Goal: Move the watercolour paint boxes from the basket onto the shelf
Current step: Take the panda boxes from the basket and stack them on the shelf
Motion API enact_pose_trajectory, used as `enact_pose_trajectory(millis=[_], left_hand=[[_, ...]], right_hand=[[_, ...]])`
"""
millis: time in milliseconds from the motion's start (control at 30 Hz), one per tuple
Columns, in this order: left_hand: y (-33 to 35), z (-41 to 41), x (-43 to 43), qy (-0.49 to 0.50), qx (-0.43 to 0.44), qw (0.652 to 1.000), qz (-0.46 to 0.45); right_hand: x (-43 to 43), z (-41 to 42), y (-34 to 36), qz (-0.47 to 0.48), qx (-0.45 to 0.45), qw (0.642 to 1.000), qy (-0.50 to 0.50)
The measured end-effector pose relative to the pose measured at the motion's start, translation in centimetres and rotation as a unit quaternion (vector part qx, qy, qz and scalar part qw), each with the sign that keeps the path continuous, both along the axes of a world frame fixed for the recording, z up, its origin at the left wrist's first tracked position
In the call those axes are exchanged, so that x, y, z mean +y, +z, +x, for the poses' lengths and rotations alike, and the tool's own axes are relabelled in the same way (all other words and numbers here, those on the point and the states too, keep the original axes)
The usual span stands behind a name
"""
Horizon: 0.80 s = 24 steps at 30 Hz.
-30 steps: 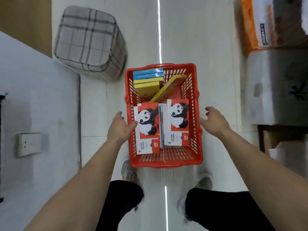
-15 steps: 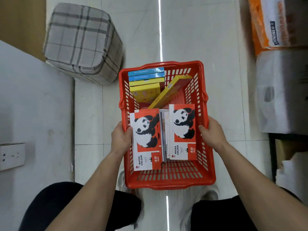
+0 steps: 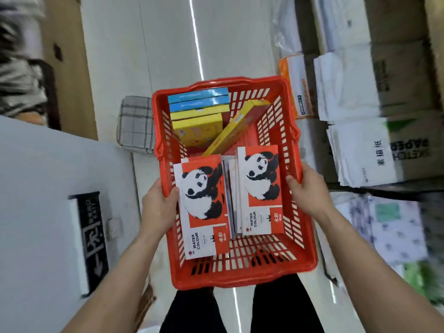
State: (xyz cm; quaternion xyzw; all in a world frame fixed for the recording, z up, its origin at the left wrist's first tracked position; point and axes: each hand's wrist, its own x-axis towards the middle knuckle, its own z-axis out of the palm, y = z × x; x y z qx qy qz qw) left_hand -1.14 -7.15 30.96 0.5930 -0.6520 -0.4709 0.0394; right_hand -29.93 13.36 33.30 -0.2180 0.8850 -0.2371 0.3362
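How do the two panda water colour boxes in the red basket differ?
The left panda box lies nearer the person; the right panda box lies farther up the basket. The thumb of the left hand meets the left panda box's edge; the right panda box looks untouched. Both lie face up with the same print.

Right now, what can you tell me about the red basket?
The red basket looks like plastic. It is rectangular, with slotted walls and floor and a thick smooth rim. The left hand and right hand grip its side rims, holding it roughly level. Inside, panda watercolour boxes lie at the near end, with yellow boxes and blue boxes at the far end.
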Motion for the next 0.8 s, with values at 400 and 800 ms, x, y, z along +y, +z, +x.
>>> enact_pose_trajectory(millis=[400, 800], left_hand=[[17.4, -11.5, -16.2, -0.016, 0.007, 0.996, -0.088], [23.1, -27.7, -35.3, 0.085, 0.062, 0.988, -0.108]], right_hand=[[-15.7, -10.6, 13.3, -0.094, -0.013, 0.995, -0.011], [-40.8, -29.9, 20.4, -0.123, 0.001, 0.991, 0.059]])
